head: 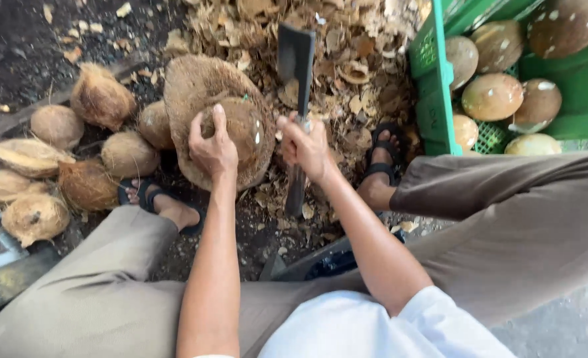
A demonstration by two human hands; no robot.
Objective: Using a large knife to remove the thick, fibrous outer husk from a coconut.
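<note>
Head view | left of frame: unhusked coconuts piled on ground | centre: left hand clamped on coconut atop fibrous block | right hand fisted round cleaver, blade up | upper right: green crate of peeled coconuts

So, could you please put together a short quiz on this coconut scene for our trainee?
1. True or false: the left hand rests on a coconut sitting on a husk-covered block.
2. What does the right hand grip? A) a hammer B) a cleaver with its blade pointing away from the person C) a brush
3. Where do the peeled, smooth coconuts lie?

Key
1. True.
2. B.
3. In the green plastic crate on the person's right; the hairy unpeeled coconuts are piled on the ground to the left.
</note>
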